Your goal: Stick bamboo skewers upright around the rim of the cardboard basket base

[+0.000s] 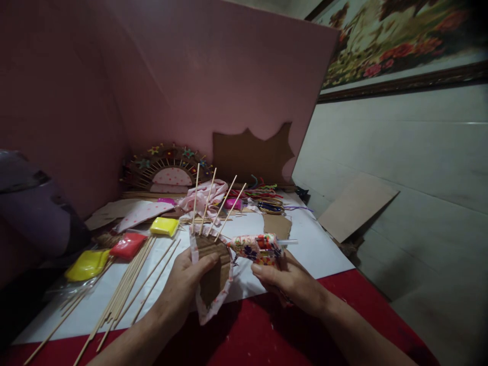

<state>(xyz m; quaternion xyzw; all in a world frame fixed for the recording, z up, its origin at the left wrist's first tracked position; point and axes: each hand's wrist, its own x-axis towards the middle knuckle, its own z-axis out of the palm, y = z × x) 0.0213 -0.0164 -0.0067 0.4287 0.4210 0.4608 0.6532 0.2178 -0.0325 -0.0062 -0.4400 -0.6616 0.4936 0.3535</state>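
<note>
My left hand [194, 277] grips a half-round cardboard piece [213, 274], its thumb flat on the brown face. Pink-and-white cloth wraps the edge of this piece. Several thin wooden sticks [208, 203] stand out from its far edge, fanning upward. In my right hand [293, 279] is a flower-patterned hot glue gun [257, 249], held around its handle. A clear glue stick [290, 242] pokes out of the gun's back end. The gun's nozzle points left, close to the cardboard near the sticks; whether it touches, I cannot tell.
Loose wooden sticks [129, 274] lie at left beside yellow [164, 226] and red packets [128, 246]. A finished-looking decorated fan [171, 170] leans at the back near a jagged cardboard sheet [249, 155]. Scissors [270, 206], pipe cleaners [263, 189] and crumpled pink cloth [206, 195] lie behind my hands.
</note>
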